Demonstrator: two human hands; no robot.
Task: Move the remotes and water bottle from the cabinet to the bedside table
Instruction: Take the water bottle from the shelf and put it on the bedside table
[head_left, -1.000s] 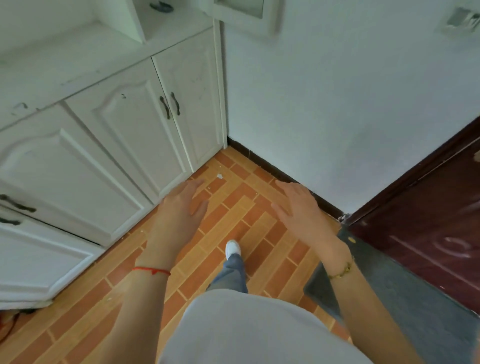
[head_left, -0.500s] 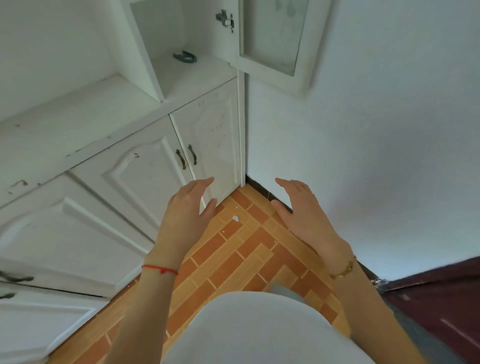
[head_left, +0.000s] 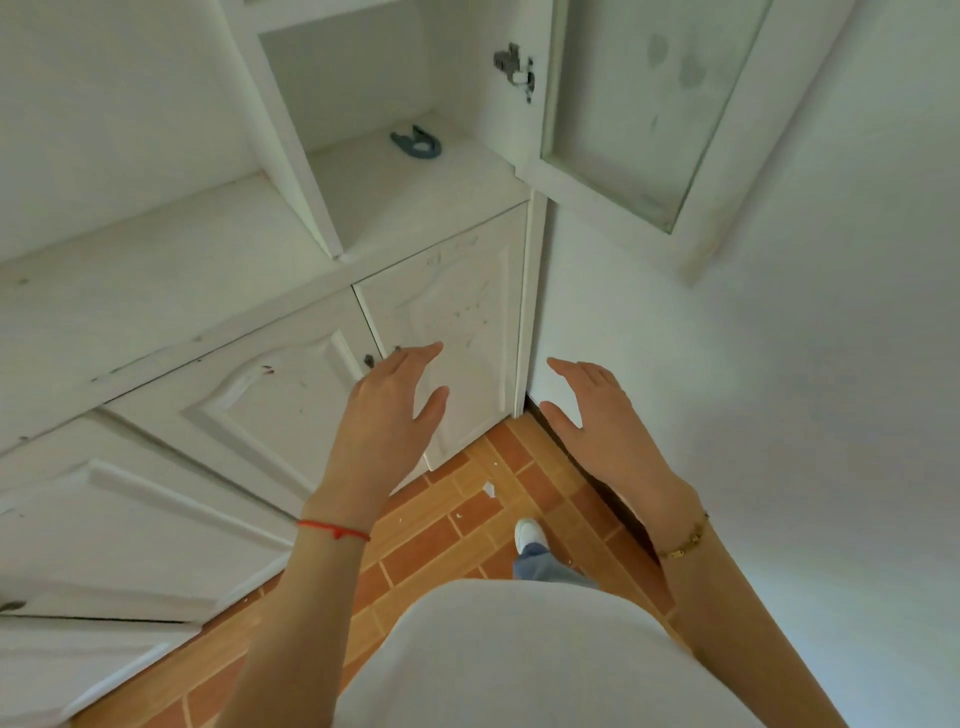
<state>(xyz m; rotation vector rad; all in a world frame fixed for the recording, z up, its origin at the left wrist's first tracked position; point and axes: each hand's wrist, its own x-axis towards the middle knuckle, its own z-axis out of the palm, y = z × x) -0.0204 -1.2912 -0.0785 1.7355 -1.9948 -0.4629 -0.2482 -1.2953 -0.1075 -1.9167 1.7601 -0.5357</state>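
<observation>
The white cabinet (head_left: 171, 291) fills the left and top of the head view. Its upper compartment stands open, and only a small grey-blue ring-shaped piece (head_left: 416, 144) lies on its shelf. No remote, water bottle or bedside table is in view. My left hand (head_left: 387, 415) is held out in front of the lower cabinet doors, fingers straight, holding nothing. My right hand (head_left: 597, 415) is held out beside it near the wall corner, also empty with relaxed fingers.
The glass-paned cabinet door (head_left: 649, 104) hangs open at the upper right, against the white wall (head_left: 779, 415). Lower doors with dark handles (head_left: 370, 359) are closed. Orange brick-pattern floor (head_left: 441, 535) lies below, with my shoe (head_left: 527, 532) on it.
The view has tilted up and moved closer to the cabinet, bringing the open upper compartment and glass door into sight. The dark door and mat have left the view. Both hands stay empty.
</observation>
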